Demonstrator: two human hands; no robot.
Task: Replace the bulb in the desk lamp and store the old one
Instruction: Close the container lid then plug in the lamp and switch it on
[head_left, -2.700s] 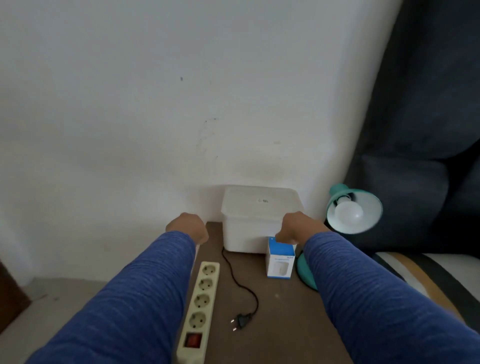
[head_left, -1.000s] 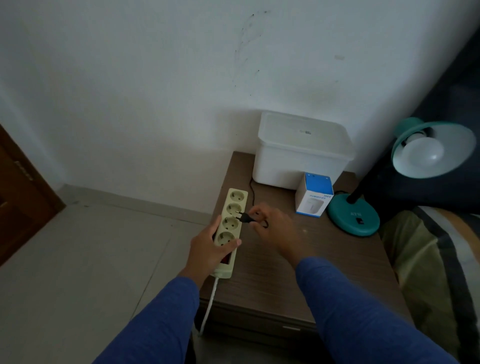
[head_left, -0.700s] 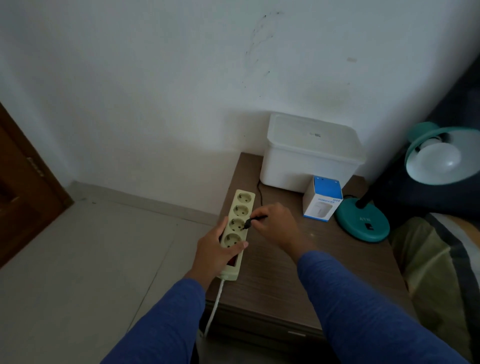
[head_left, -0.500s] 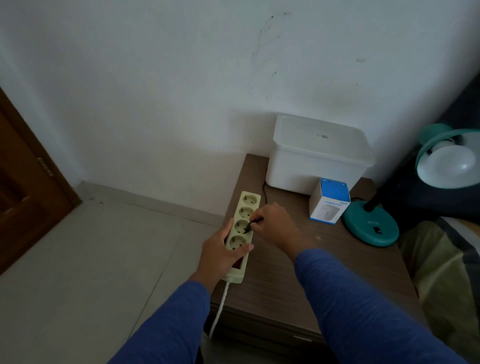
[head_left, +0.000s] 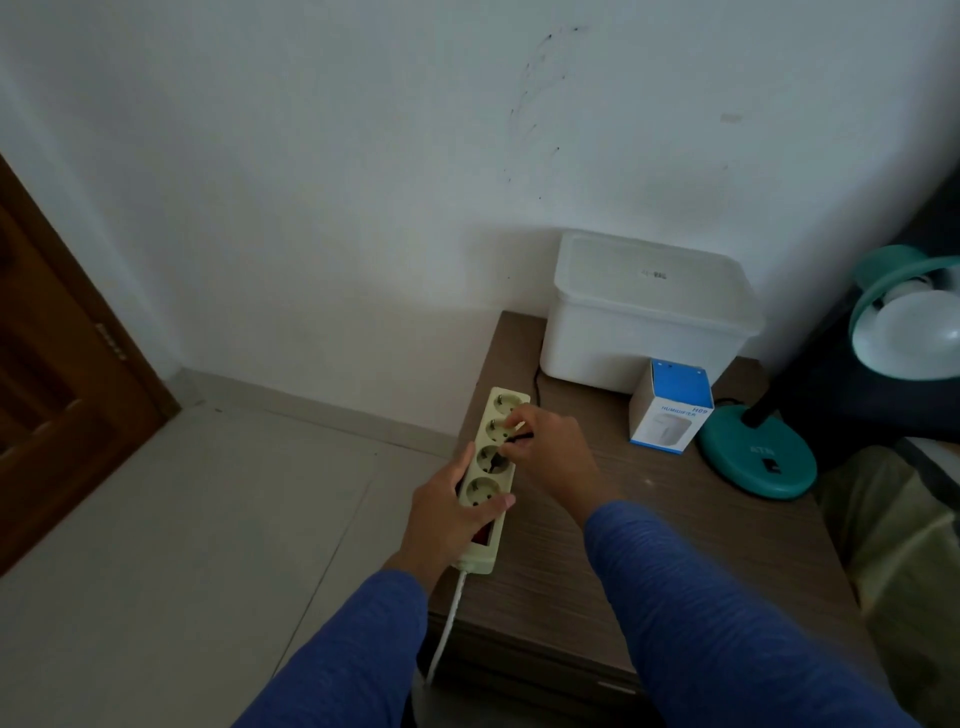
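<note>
A teal desk lamp (head_left: 756, 465) stands at the right of a wooden bedside table (head_left: 649, 545), its shade (head_left: 893, 312) tilted toward me with a white bulb (head_left: 914, 330) inside, unlit. A cream power strip (head_left: 491, 470) lies along the table's left edge. My left hand (head_left: 449, 512) grips its lower half. My right hand (head_left: 545, 449) pinches the lamp's black plug (head_left: 511, 441) at the strip's third socket. A blue and white small box (head_left: 670, 413) stands beside the lamp base.
A white lidded plastic tub (head_left: 644, 306) sits at the table's back against the wall. The strip's white cord (head_left: 447, 623) hangs over the front edge. A wooden door (head_left: 57, 374) is at the left, tiled floor (head_left: 208, 519) below, bedding (head_left: 904, 545) at the right.
Both hands came down from the tub. The left took hold of the power strip, and the right brought the black plug onto a socket. My view shifted left and down.
</note>
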